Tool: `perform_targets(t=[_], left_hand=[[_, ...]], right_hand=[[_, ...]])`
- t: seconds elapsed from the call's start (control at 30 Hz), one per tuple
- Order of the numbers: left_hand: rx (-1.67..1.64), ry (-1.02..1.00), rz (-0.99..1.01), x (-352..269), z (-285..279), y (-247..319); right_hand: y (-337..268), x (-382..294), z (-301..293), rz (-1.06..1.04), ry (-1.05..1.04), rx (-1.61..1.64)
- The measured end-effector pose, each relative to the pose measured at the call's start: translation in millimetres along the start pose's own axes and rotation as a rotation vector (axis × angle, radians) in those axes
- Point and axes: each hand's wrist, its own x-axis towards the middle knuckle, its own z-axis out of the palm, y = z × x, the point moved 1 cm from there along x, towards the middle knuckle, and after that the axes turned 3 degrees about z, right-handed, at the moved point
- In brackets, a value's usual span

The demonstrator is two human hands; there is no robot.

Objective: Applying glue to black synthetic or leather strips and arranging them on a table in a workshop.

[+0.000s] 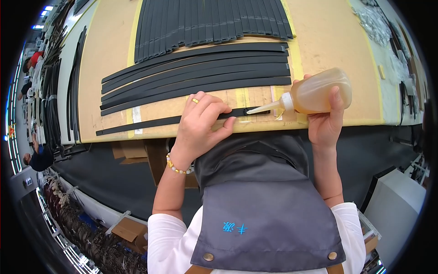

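A long flat black strip (147, 125) lies along the table's near edge. My left hand (205, 120), with a ring and a beaded bracelet, rests over it, its index finger and thumb gripping the strip's two edges. In my right hand (325, 126) is a translucent squeeze bottle (318, 90) of amber liquid, tipped on its side. The bottle's tapered nozzle (265, 108) points left, its tip at the strip's upper face near the right end. Whether liquid is coming out cannot be seen.
Several loose black strips (198, 76) lie just beyond, with a row of bundled strips (212, 20) farther back. Yellow tape (297, 61) marks the tan tabletop (328, 41). Clear plastic wrapping (374, 25) sits far right. A cardboard box (128, 152) is under the table; a person (39, 159) is at far left.
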Motion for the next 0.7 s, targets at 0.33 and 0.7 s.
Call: perform_targets(t=[0.33, 0.7], left_hand=[[-0.011, 0.01, 0.004, -1.0, -0.8, 0.7], [-0.051, 0.05, -0.053, 14.4, -27.3, -9.7]], right_hand=[[3.8, 0.6, 4.1, -0.053, -0.007, -0.118], [-12.2, 8.6, -5.4, -0.014, -0.108, 0.147]])
